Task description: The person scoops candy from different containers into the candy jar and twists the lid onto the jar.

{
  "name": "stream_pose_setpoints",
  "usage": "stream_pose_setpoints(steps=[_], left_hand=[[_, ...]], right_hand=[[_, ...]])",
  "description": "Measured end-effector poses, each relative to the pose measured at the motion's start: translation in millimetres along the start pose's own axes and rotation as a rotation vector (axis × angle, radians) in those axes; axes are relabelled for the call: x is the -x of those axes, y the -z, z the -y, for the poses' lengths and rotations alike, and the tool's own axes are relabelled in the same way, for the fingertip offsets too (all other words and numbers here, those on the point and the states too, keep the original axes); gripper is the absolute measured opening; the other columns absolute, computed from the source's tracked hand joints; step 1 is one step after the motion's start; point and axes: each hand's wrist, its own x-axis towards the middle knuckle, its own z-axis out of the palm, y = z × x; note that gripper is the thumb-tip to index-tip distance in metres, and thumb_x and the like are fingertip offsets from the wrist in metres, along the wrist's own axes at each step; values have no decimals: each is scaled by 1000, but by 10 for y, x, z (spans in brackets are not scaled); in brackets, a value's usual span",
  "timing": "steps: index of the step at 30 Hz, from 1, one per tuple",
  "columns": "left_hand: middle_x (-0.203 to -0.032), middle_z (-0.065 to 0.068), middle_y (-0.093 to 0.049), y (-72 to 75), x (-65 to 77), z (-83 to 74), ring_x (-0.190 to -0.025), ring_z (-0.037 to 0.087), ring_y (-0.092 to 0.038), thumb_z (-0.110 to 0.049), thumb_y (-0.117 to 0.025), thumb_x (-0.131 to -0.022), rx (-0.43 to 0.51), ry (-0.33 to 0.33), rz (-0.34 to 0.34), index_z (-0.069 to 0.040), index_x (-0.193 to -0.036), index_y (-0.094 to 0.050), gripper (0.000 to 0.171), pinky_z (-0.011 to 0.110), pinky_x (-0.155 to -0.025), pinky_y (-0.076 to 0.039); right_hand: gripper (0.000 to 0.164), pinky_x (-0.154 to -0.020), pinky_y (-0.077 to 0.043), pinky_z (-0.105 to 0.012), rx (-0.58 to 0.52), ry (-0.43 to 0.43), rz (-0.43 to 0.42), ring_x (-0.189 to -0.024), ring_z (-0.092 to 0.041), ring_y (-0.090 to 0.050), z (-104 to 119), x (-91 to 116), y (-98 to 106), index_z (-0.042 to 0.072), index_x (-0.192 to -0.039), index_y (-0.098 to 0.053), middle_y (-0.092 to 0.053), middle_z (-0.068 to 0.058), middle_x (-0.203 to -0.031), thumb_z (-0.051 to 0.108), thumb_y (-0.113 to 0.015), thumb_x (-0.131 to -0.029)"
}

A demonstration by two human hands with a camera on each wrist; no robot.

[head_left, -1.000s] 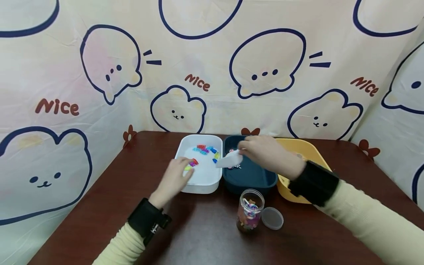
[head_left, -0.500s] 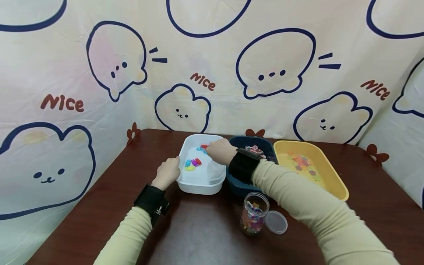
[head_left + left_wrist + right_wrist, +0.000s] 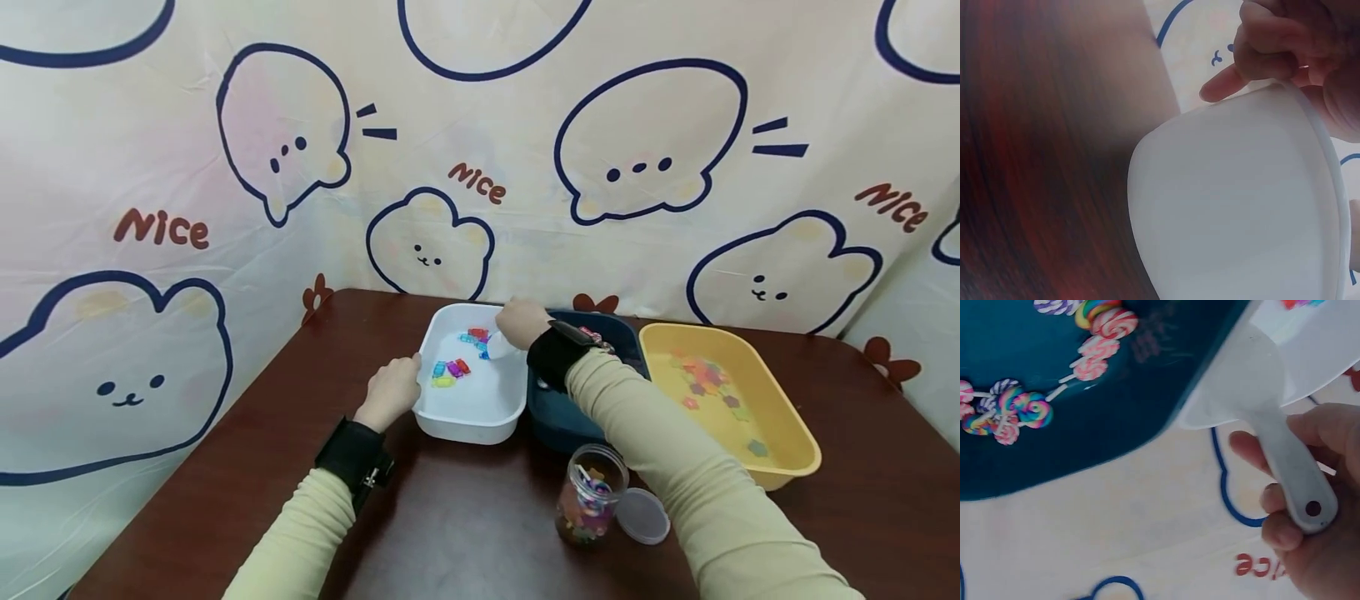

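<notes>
My left hand (image 3: 391, 392) grips the left rim of a white plastic tray (image 3: 468, 432); in the left wrist view its fingers (image 3: 1266, 31) lie at the rim. Over the tray's right rear side, my right hand (image 3: 522, 323) holds a white scoop (image 3: 1294, 465) by its handle. The scoop's bowl is inside the tray, beside small translucent candy-shaped pieces (image 3: 474, 337) in several colours. A second cluster of such pieces (image 3: 452, 372) lies nearer the left wall. In the right wrist view I cannot tell whether the scoop's bowl holds anything.
Right of the white tray stands a dark blue tray (image 3: 558, 417) with small lollipop charms (image 3: 1100, 347). Beyond it, a yellow tray (image 3: 795, 425) holds flower- and star-like pieces (image 3: 701, 375). An open clear jar (image 3: 588, 504) of mixed pieces stands in front, its lid (image 3: 642, 515) beside it.
My right hand has carried the scoop from the blue tray leftward to the white tray, then slightly back toward its right rear side. My left hand has moved from inside the white tray to its rim.
</notes>
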Motion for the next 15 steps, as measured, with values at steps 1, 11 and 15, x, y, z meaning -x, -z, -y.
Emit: stream_pose_setpoints(steps=[1, 11, 15], left_hand=[[-132, 27, -64, 0, -5, -6, -94, 34, -67, 0, -56, -99, 1, 1, -1, 8, -144, -53, 45, 35, -63, -49], [-140, 25, -61, -1, -44, 8, -97, 34, -65, -1, -56, -100, 18, 22, 29, 5, -148, -50, 48, 32, -61, -43], [-143, 24, -59, 6, -52, 22, -97, 33, -64, 0, -55, -100, 29, 24, 31, 4, -149, -49, 49, 30, -60, -39]], right_hand=[[20, -89, -60, -35, -9, -5, -23, -96, -27, -68, -33, -18, -32, 0, -108, -77, -76, -16, -102, 6, -59, -102], [26, -103, -54, -39, -271, 22, 9, -110, -32, -66, -189, -191, -220, 0, -122, -74, -74, -18, -120, 0, -60, -100], [31, -108, -51, -42, -390, 21, 74, -123, -34, -62, -163, -248, -151, 1, -129, -70, -70, -18, -131, -1, -58, -100]])
